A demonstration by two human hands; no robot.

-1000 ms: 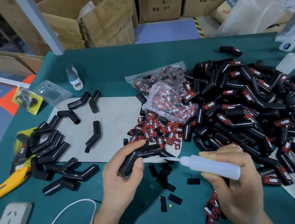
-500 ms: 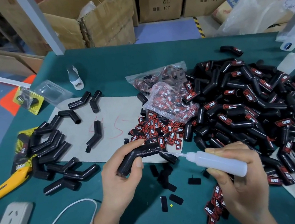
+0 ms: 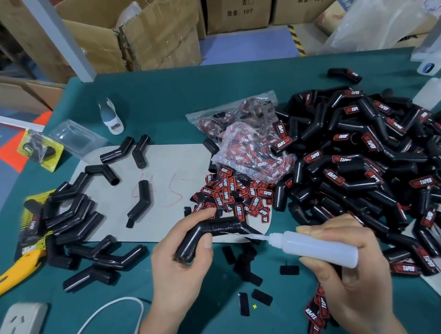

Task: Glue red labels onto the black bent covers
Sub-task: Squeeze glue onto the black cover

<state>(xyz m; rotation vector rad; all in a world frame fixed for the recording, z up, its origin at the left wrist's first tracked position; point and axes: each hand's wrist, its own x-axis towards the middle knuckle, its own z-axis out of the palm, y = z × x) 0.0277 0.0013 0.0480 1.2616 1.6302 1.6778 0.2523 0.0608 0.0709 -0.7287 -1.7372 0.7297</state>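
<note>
Your left hand (image 3: 183, 263) grips the light, stiff black bent plastic cover (image 3: 210, 234) at centre frame by its lower leg; your right hand (image 3: 350, 270) holds the soft white squeeze glue bottle (image 3: 314, 247).

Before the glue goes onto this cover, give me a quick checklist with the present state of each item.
1. Black bent cover gripped by the left hand: ok, fingers and thumb wrap its lower leg.
2. White squeeze glue bottle gripped by the right hand: ok.
3. Nozzle aimed at the cover: ok, the tip sits close to the cover's right end; contact cannot tell.
4. Glue already on the cover: cannot tell.
5. Loose red labels at hand: ok, a pile lies just beyond the cover.
6. Label on this cover: not ok, none visible yet.
</note>
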